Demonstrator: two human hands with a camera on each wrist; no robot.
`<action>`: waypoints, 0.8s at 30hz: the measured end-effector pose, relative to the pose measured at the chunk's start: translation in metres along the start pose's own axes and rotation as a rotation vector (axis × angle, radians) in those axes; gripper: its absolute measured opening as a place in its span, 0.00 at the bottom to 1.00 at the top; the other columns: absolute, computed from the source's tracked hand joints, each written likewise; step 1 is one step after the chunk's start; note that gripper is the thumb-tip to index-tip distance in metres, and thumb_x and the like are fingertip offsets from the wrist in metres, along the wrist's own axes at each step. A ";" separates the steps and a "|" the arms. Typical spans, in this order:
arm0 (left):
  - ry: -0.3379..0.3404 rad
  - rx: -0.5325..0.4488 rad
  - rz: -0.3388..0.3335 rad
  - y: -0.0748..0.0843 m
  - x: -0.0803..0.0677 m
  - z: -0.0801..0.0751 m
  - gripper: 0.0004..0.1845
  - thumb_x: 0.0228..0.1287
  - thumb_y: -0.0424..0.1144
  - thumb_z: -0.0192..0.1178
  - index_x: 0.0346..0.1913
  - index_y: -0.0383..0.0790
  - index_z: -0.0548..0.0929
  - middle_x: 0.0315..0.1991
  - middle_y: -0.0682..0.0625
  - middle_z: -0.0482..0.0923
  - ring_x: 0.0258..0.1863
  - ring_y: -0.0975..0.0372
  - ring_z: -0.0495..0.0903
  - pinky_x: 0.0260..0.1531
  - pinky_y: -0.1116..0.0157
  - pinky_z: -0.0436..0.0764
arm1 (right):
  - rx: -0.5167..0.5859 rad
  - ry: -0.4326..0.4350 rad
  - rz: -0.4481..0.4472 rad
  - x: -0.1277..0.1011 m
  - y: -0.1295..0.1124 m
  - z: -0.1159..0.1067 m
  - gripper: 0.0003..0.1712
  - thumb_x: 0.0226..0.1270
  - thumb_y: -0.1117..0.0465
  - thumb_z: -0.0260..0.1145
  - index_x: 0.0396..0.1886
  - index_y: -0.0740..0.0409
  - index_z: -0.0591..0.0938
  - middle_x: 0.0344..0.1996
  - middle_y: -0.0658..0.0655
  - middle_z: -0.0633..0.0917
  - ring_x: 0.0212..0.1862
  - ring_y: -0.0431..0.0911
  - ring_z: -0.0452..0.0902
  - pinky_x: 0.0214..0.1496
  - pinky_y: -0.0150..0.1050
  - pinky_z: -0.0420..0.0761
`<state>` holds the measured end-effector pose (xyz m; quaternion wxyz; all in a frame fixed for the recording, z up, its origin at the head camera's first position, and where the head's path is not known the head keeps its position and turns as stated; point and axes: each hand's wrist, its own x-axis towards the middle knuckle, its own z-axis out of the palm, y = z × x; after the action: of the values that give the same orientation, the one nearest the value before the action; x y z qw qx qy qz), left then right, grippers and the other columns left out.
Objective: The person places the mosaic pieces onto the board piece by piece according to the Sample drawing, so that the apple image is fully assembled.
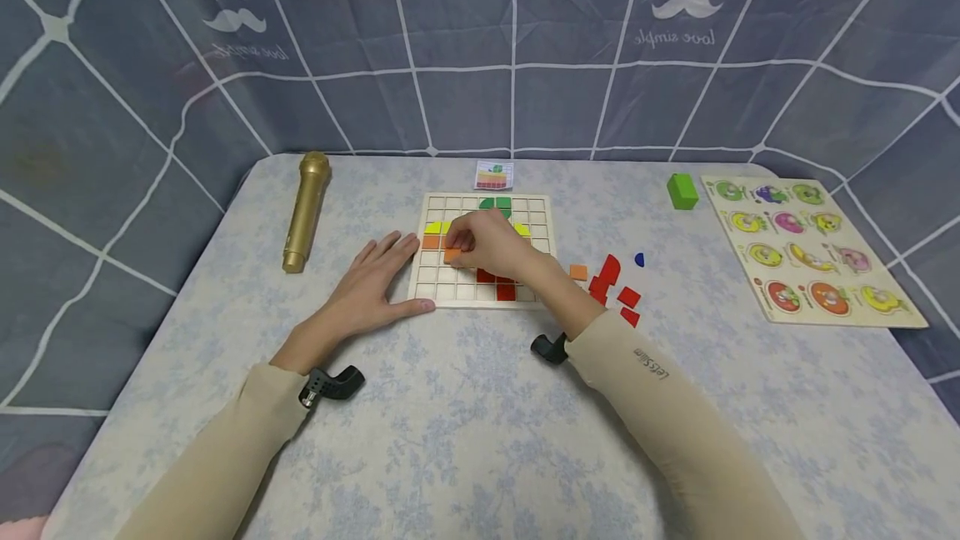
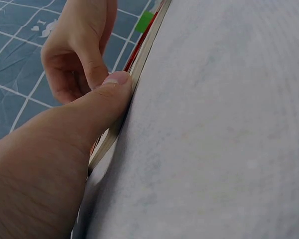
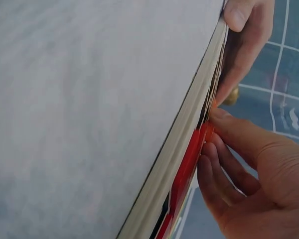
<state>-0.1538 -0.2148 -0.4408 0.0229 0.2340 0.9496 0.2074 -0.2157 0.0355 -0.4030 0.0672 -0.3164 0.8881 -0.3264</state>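
My right hand (image 1: 491, 242) is over the wooden grid board (image 1: 444, 292), pinching an orange square tile (image 1: 452, 256) between thumb and fingertips close over the cells. In the right wrist view the orange tile (image 3: 210, 130) shows at those fingertips. Flat, with fingers spread, my left hand (image 1: 367, 283) lies along the board's left side, its thumb at the near left corner. On the board are green tiles (image 1: 504, 202), yellow tiles (image 1: 522, 230), another orange tile (image 1: 431, 242) and red tiles (image 1: 506, 292). My right hand hides the board's middle.
Right of the board lie a loose orange square (image 1: 578, 272), several red pieces (image 1: 609, 270) and a small blue piece (image 1: 639, 259). A picture card (image 1: 492, 176) is behind the board. Farther out are a gold microphone (image 1: 306, 211), a green block (image 1: 682, 192) and a fruit puzzle board (image 1: 813, 261).
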 end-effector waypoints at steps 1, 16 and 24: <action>0.002 -0.003 0.002 0.000 0.000 0.000 0.57 0.63 0.64 0.70 0.85 0.39 0.55 0.85 0.43 0.54 0.86 0.48 0.46 0.85 0.45 0.41 | -0.008 0.001 -0.001 0.001 -0.001 0.001 0.10 0.63 0.64 0.81 0.43 0.60 0.91 0.39 0.54 0.90 0.42 0.44 0.84 0.47 0.34 0.86; 0.006 -0.003 0.001 -0.003 -0.001 -0.001 0.58 0.62 0.66 0.70 0.85 0.38 0.55 0.85 0.42 0.54 0.86 0.47 0.46 0.85 0.44 0.42 | -0.017 0.014 -0.023 0.003 -0.008 0.009 0.05 0.65 0.64 0.79 0.40 0.59 0.93 0.38 0.53 0.93 0.41 0.42 0.87 0.46 0.33 0.86; 0.004 -0.002 -0.006 -0.002 0.000 0.000 0.58 0.62 0.65 0.69 0.85 0.37 0.55 0.85 0.42 0.54 0.86 0.47 0.45 0.85 0.44 0.41 | 0.075 0.066 0.025 -0.012 0.005 -0.009 0.11 0.67 0.64 0.77 0.48 0.59 0.92 0.41 0.52 0.92 0.42 0.45 0.87 0.46 0.37 0.88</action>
<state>-0.1544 -0.2161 -0.4419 0.0218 0.2305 0.9501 0.2089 -0.2120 0.0511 -0.4000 0.0536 -0.2918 0.8809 -0.3687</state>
